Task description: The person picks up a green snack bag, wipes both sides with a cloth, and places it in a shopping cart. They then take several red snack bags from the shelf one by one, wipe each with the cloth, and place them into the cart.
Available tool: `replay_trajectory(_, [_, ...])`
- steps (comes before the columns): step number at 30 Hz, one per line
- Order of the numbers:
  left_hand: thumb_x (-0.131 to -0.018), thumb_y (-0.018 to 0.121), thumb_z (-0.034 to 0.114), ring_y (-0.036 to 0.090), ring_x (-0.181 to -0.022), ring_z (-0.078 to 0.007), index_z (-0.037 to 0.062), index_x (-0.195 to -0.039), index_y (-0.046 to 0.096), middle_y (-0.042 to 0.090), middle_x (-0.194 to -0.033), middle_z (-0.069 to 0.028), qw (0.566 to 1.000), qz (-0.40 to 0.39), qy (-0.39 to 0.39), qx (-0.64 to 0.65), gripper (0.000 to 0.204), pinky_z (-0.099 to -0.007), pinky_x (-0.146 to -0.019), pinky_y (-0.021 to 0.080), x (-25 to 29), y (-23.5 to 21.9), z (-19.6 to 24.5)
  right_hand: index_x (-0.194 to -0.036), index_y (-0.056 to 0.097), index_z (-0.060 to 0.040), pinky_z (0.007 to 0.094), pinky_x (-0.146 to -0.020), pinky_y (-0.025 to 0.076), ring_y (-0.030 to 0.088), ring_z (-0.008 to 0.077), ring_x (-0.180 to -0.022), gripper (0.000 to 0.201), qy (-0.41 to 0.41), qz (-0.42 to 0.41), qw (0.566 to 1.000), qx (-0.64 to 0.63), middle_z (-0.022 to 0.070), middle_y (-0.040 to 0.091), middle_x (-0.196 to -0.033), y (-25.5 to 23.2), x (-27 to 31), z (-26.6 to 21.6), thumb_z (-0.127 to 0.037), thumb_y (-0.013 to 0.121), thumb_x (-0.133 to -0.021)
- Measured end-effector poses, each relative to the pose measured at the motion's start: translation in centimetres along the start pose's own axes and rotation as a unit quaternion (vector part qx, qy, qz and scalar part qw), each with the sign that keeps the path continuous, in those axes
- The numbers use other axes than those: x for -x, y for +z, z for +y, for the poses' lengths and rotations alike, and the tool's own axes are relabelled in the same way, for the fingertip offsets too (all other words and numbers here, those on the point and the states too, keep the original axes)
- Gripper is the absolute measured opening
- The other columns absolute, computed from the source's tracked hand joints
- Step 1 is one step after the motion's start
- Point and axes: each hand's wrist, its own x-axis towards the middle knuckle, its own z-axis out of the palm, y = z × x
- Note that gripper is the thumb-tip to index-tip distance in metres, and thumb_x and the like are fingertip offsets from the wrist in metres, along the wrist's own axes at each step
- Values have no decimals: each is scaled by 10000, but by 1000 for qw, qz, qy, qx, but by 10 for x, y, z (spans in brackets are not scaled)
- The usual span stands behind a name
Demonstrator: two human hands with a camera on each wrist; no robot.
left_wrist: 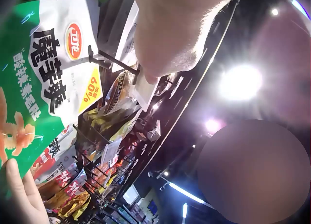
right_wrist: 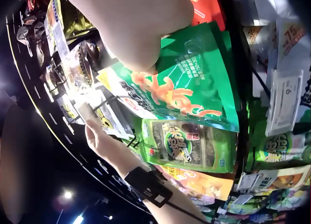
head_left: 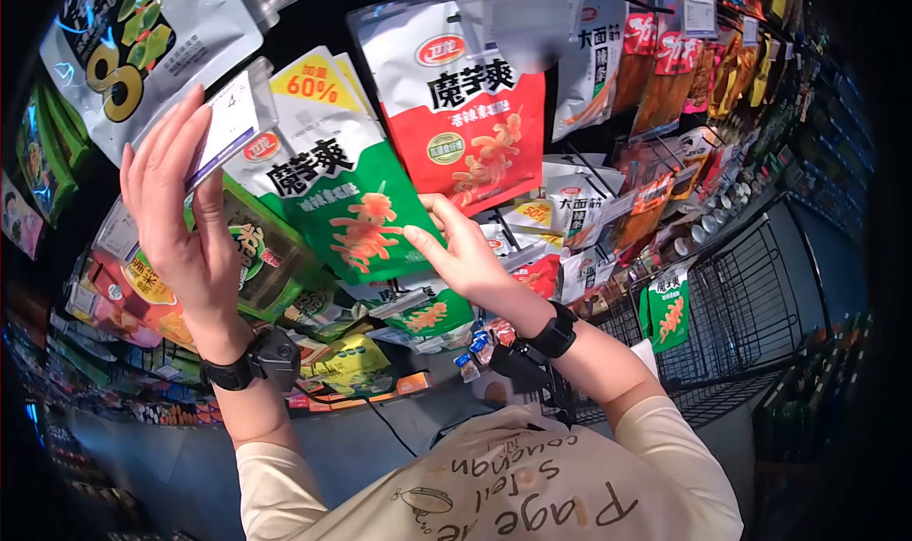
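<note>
In the head view my right hand point(head_left: 461, 251) pinches the lower right edge of a green-and-white snack bag point(head_left: 366, 223), thumb on its front. That bag point(left_wrist: 43, 54) is tilted among the hanging stock, its yellow 60% corner near a metal hook in the left wrist view. My left hand point(head_left: 180, 227) is raised beside the bag, its fingers nearly straight and touching a price tag point(head_left: 228, 118) over the bag's upper left. The right wrist view shows my left hand point(right_wrist: 104, 141) at the tag, with my right hand point(right_wrist: 141, 30) over the green bag point(right_wrist: 194, 83).
A red-and-white bag point(head_left: 465, 113) hangs just right of the green one. A green seaweed-like pack point(head_left: 256, 256) hangs below left. At right stands a wire shopping cart point(head_left: 741, 303) with a similar green bag point(head_left: 668, 308) in it. Hooks and more packs line the shelf.
</note>
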Motion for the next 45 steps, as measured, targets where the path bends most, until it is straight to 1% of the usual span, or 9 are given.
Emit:
replay_trajectory(6, [-853, 529, 45, 472, -1145, -330, -58, -1173, 491, 451, -1271, -234, 989, 93, -41, 107, 338, -401, -986, 341, 22, 4, 35, -1161, 427, 6, 391, -809, 445, 550, 330, -982, 408, -57, 46, 953, 294, 190, 551, -1040, -49, 69, 0, -83, 594, -800])
replay_trajectory(8, [-894, 448, 35, 494, -1103, -348, -61, -1102, 505, 498, -1186, -229, 949, 174, -126, 232, 236, -429, -950, 391, 48, 14, 64, -1119, 449, -12, 388, -758, 461, 578, 323, -914, 351, 63, 3, 980, 188, 175, 584, -958, -70, 104, -5, -80, 587, -804])
replay_trajectory(12, [-815, 489, 15, 543, -976, -310, -8, -953, 575, 564, -1068, -196, 927, 35, -67, 367, 163, -429, -901, 411, 85, 39, 129, -999, 565, -40, 347, -752, 473, 599, 280, -868, 179, 96, -1, 950, 298, 122, 612, -946, -112, 171, -15, -147, 555, -856])
replay_trajectory(18, [-776, 561, -18, 582, -919, -245, -5, -866, 626, 610, -999, -135, 755, -221, -195, 586, 112, -342, -831, 449, 112, 98, 260, -937, 579, -34, 333, -692, 479, 619, 274, -785, 134, 200, 207, 909, 301, 133, 628, -844, -214, 254, -16, -96, 526, -831])
replay_trajectory(21, [-749, 568, -64, 581, -959, -252, 13, -888, 629, 612, -1014, -128, 709, -299, -193, 609, 171, -337, -841, 446, 129, 103, 305, -969, 558, -28, 374, -699, 489, 621, 303, -779, 200, 307, 277, 819, 399, 162, 629, -829, -291, 309, 19, -143, 527, -808])
replay_trajectory(28, [-765, 565, -52, 583, -962, -257, 19, -910, 630, 611, -1032, -119, 625, -357, -268, 640, 174, -322, -848, 438, 151, 95, 356, -1185, 413, -44, 428, -850, 452, 500, 349, -1078, 608, 493, 142, 702, 493, 211, 464, -1218, -353, 360, 101, -320, 684, -717])
replay_trajectory(31, [-794, 556, -22, 573, -959, -236, 4, -910, 620, 605, -1043, -115, 642, -386, -272, 604, 135, -314, -854, 425, 146, 85, 357, -1379, 163, -94, 558, -953, 330, 195, 353, -1308, 1069, 517, 133, 675, 510, 181, 143, -1430, -355, 357, 144, -440, 791, -586])
replay_trajectory(35, [-794, 543, -29, 577, -954, -237, -10, -924, 617, 600, -1035, -119, 657, -384, -305, 573, 151, -311, -845, 433, 155, 79, 351, -1380, 161, -81, 554, -955, 347, 215, 366, -1297, 1063, 568, 134, 644, 495, 201, 152, -1419, -350, 352, 158, -369, 804, -585])
replay_trajectory(45, [-873, 521, 30, 571, -862, -114, -15, -954, 611, 592, -1039, -87, 526, -391, -368, 659, 129, -227, -768, 436, 160, 112, 370, -1125, 420, 41, 459, -765, 477, 571, 410, -883, 427, 426, 187, 739, 487, 285, 552, -999, -391, 390, 154, -86, 537, -735])
